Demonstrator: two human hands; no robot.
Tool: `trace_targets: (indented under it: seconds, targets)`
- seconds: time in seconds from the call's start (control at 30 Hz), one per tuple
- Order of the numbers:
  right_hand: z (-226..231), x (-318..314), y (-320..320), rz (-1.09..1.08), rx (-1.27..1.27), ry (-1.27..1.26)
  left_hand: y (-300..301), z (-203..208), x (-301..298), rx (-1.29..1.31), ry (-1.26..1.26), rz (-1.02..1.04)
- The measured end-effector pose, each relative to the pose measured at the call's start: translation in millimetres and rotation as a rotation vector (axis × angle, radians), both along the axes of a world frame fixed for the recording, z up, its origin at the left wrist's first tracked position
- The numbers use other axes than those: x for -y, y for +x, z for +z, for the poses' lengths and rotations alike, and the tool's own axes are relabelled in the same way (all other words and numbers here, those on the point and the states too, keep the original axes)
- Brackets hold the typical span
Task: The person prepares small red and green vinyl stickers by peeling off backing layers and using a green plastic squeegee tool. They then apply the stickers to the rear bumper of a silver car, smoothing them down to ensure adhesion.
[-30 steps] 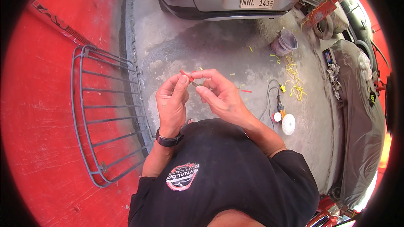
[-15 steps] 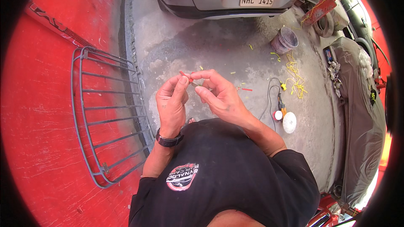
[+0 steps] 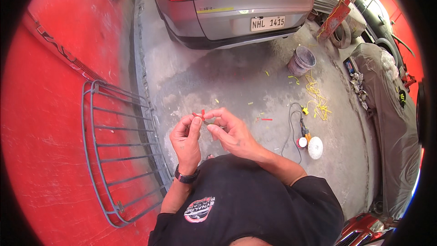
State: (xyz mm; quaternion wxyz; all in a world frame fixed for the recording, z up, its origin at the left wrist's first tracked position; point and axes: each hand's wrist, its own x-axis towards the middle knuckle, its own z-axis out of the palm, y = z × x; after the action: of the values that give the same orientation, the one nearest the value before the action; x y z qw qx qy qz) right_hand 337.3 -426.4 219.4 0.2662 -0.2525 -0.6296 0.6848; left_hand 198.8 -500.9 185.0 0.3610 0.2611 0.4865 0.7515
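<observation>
Head view shows both hands close together above the grey concrete floor point(image 3: 214, 79). The left hand point(image 3: 185, 140) has its thumb and index finger pinched on a small, narrow red strip point(image 3: 203, 112), raised in front of the black-shirted torso point(image 3: 255, 196). The right hand point(image 3: 234, 135) has its thumb and index finger nearly closed around a thin dark piece point(image 3: 206, 122), just beside the strip; that piece's exact shape is too small to tell. Beyond them stands a silver car point(image 3: 227, 20); to the right lie an orange-and-black power tool with a round white pad point(image 3: 315, 148) and a tangled yellow cord point(image 3: 317, 93).
</observation>
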Motion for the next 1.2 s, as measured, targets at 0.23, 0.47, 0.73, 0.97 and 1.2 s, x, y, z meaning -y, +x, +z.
trace_targets:
  seconds: [0.23, 0.47, 0.73, 0.97, 1.2]
  targets:
    - [-3, 6, 2, -0.026, -0.06, -0.102, 9, 2, 0, -0.136, 0.005, 0.106]
    - [-5, 12, 4, -0.083, -0.088, -0.1, 15, 3, 1, -0.235, 0.0, 0.151]
    - [-5, 3, 16, -0.037, -0.111, -0.277, 18, -5, -1, -0.021, 0.035, -0.011]
    - [1, -13, 29, 0.006, -0.132, -0.503, 24, -7, -9, 0.17, 0.096, -0.105]
    - [-15, -58, 62, -0.294, -0.197, -0.45, 20, -16, -11, 0.427, 0.152, -0.29]
